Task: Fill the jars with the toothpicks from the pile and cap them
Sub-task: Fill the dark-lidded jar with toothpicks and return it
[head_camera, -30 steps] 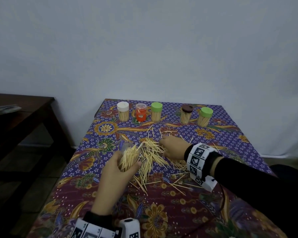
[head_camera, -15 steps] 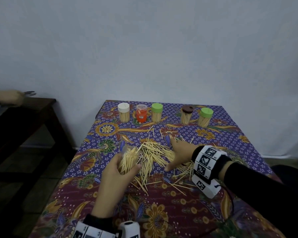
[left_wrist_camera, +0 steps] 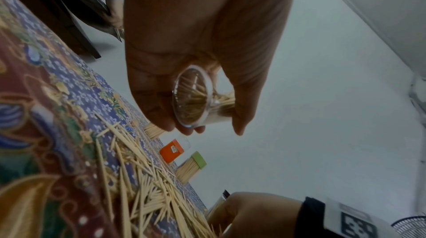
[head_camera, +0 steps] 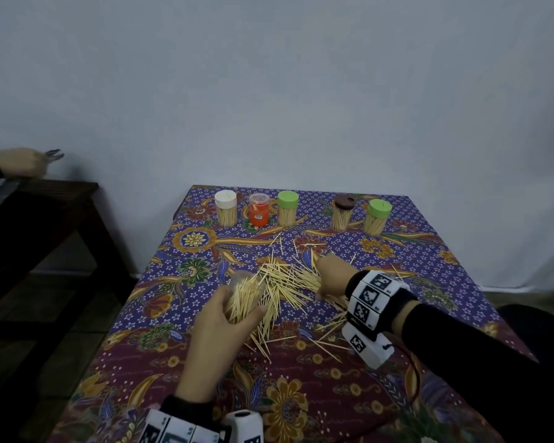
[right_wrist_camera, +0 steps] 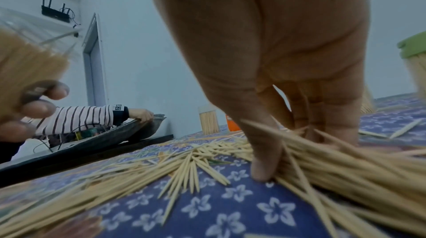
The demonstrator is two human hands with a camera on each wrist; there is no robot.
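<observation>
I count five capped jars (head_camera: 287,208) along the table's (head_camera: 317,394) twelve o'clock edge. My left hand (head_camera: 218,327) grips one open jar (head_camera: 245,295); my right hand (head_camera: 331,278) pinches toothpicks (head_camera: 288,279) at centre.

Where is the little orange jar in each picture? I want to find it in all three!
Head view: the orange jar stands in the far row, second from the left, between the white-capped jar and a green-capped jar.
Left wrist view: it is at lower centre, beyond the toothpick pile.
Right wrist view: only a sliver shows behind the right hand.
Shared landmark: the white-capped jar beside it.
</observation>
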